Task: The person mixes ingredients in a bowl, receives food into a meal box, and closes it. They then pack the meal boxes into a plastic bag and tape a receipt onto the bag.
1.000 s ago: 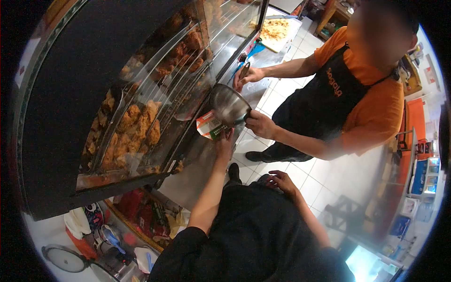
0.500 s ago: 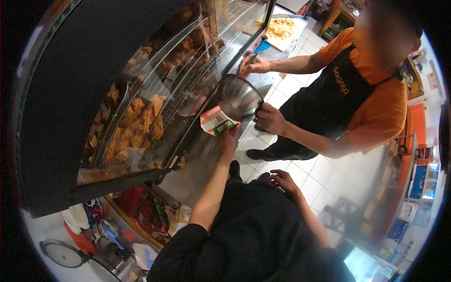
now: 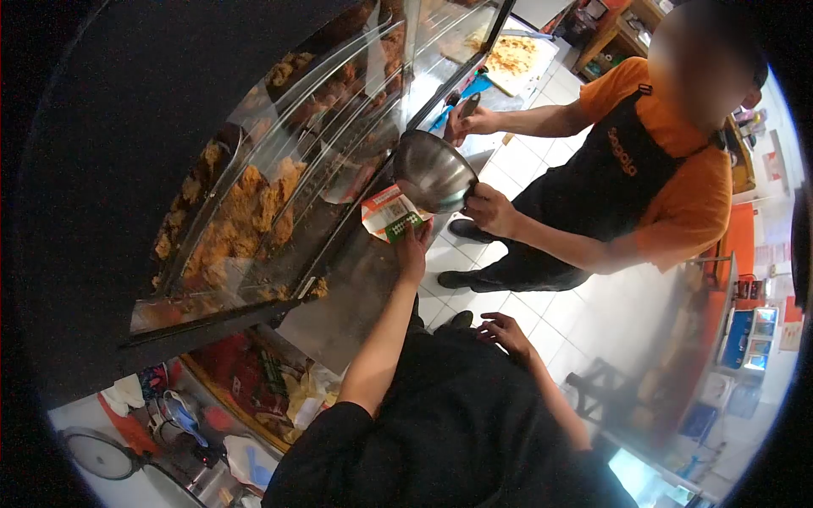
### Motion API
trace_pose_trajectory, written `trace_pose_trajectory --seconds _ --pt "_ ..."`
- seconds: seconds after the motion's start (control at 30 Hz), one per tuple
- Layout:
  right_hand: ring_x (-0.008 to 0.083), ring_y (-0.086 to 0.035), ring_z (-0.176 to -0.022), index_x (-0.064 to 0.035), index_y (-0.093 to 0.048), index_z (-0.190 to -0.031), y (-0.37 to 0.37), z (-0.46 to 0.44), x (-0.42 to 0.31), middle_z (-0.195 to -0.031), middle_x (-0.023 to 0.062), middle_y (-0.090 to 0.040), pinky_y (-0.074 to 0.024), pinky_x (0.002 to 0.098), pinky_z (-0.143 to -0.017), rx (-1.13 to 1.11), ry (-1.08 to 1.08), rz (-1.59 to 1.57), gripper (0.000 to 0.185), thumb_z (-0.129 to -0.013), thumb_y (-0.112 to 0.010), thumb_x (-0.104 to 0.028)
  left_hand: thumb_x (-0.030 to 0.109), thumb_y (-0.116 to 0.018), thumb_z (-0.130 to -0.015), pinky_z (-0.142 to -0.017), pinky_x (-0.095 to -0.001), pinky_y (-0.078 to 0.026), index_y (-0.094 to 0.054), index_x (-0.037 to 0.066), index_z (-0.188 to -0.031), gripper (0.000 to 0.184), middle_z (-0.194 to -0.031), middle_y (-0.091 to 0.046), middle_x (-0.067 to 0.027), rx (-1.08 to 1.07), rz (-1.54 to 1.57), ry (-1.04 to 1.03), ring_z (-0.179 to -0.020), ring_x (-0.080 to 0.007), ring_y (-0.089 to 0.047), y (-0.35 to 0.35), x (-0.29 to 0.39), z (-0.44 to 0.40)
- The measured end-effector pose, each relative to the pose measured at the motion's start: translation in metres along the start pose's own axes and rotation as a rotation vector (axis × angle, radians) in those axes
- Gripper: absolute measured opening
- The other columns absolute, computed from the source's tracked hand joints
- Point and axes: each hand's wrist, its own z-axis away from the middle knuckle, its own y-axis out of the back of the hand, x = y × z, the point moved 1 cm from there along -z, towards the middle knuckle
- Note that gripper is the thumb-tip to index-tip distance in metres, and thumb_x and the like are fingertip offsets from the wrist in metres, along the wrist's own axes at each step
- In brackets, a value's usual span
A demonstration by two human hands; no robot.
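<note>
My left hand point(image 3: 413, 245) grips a small printed carton point(image 3: 387, 212), white, orange and green, its fingers round the green side. Directly over the carton's edge a co-worker tilts a steel bowl point(image 3: 434, 172), one hand on its rim and the other holding a dark handle point(image 3: 469, 105) above it. What is inside the bowl cannot be made out. Near my waist, my right hand point(image 3: 506, 332) hangs with its fingers apart and nothing in it.
On the left stands a glass display case point(image 3: 212, 320) with fried pieces point(image 3: 246, 220) on its racks. The co-worker point(image 3: 584, 195), in a dark apron, faces me. A board point(image 3: 518, 65) with food lies at the back. Below the case is a cluttered shelf point(image 3: 271, 423).
The bowl and carton have shifted slightly right in view. The co-worker's handled tool now shows more clearly, raised above the bowl. My right hand keeps its pose.
</note>
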Motion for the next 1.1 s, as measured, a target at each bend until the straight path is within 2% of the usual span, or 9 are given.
trace_pose_trajectory --seconds 0.07,0.27,0.33,0.53,0.7,0.8,0.93,1.0,1.1 --pt "0.0257 -0.071 -0.095 0.0068 -0.050 -0.139 -0.001 0.000 0.002 -0.113 0.0203 -0.069 -0.0593 0.0366 -0.086 -0.024 -0.057 0.067 0.045 -0.101 -0.059 -0.016 0.026 -0.039 -0.110 -0.109 -0.0393 -0.051 -0.030 -0.011 -0.144 0.051 -0.136 -0.053 -0.0276 0.013 -0.008 -0.013 -0.126 -0.0330 -0.058 -0.005 0.006 0.003" --pt "0.0246 -0.071 -0.094 0.0059 -0.051 -0.138 -0.011 0.001 -0.003 -0.111 0.0188 -0.069 -0.0601 0.0358 -0.085 -0.046 -0.096 0.008 0.044 -0.101 -0.059 -0.017 0.025 -0.041 -0.110 -0.108 -0.0383 -0.052 -0.032 -0.009 -0.144 0.049 -0.136 -0.052 -0.0251 0.129 -0.004 0.037 -0.125 -0.0337 -0.058 0.001 0.005 0.006" --pt "0.0236 -0.072 -0.091 0.0052 -0.052 -0.137 -0.014 -0.004 0.001 -0.108 0.0167 -0.070 -0.0599 0.0347 -0.081 -0.052 -0.079 0.010 0.043 -0.102 -0.059 -0.019 0.026 -0.042 -0.110 -0.108 -0.0380 -0.052 -0.033 -0.008 -0.144 0.049 -0.137 -0.052 -0.0244 -0.029 -0.005 0.028 -0.124 -0.0336 -0.059 0.003 0.006 0.004" --pt "0.0228 -0.071 -0.087 0.0061 -0.051 -0.138 -0.019 -0.017 -0.014 -0.107 0.0154 -0.070 -0.0598 0.0332 -0.076 -0.074 0.019 0.028 0.046 -0.103 -0.059 -0.022 0.030 -0.044 -0.109 -0.107 -0.0392 -0.052 -0.036 -0.007 -0.143 0.050 -0.137 -0.053 -0.0230 0.006 -0.053 -0.003 -0.123 -0.0325 -0.060 -0.002 0.011 0.009" --pt "0.0211 -0.071 -0.089 0.0070 -0.048 -0.139 -0.009 -0.028 -0.044 -0.108 0.0150 -0.069 -0.0596 0.0322 -0.075 -0.092 0.032 -0.020 0.047 -0.103 -0.059 -0.021 0.030 -0.044 -0.109 -0.109 -0.0412 -0.050 -0.039 -0.004 -0.143 0.048 -0.140 -0.054 -0.0175 -0.120 -0.163 0.013 -0.123 -0.0304 -0.060 0.000 0.027 0.029" --pt "0.0220 -0.070 -0.092 0.0036 -0.050 -0.139 0.011 -0.040 -0.081 -0.111 0.0146 -0.068 -0.0591 0.0344 -0.080 -0.058 0.058 -0.085 0.045 -0.103 -0.059 -0.023 0.025 -0.040 -0.110 -0.103 -0.0415 -0.053 -0.045 -0.003 -0.140 0.041 -0.131 -0.062 -0.0168 -0.176 -0.236 0.161 -0.117 -0.0274 -0.064 -0.014 0.043 0.039" --pt "0.0246 -0.067 -0.106 0.0012 -0.047 -0.142 0.036 -0.034 -0.144 -0.120 0.0171 -0.062 -0.0588 0.0372 -0.083 -0.016 0.149 -0.271 0.056 -0.104 -0.056 -0.039 0.023 -0.041 -0.110 -0.102 -0.0464 -0.054 -0.047 -0.004 -0.136 0.039 -0.128 -0.064 -0.0178 -0.336 -0.265 0.403 -0.108 -0.0296 -0.069 -0.079 0.073 0.039" --pt "0.0274 -0.064 -0.107 -0.0070 -0.029 -0.155 0.043 0.002 -0.178 -0.137 0.0177 -0.051 -0.0574 0.0415 -0.089 -0.118 0.234 -0.507 0.068 -0.104 -0.053 -0.046 0.023 -0.042 -0.109 -0.102 -0.0476 -0.054 -0.050 -0.007 -0.133 0.038 -0.127 -0.065 -0.0187 -0.507 -0.298 0.523 -0.110 -0.0302 -0.068 -0.130 0.105 0.060" --pt "0.0276 -0.064 -0.106 -0.0199 -0.018 -0.161 0.082 0.023 -0.228 -0.141 0.0120 -0.050 -0.0571 0.0421 -0.085 -0.236 0.382 -0.544 0.070 -0.104 -0.054 -0.040 0.023 -0.044 -0.109 -0.100 -0.0474 -0.055 -0.054 -0.008 -0.129 0.038 -0.125 -0.066 -0.0192 -0.608 -0.466 0.684 -0.108 -0.0309 -0.069 -0.190 0.103 0.025"
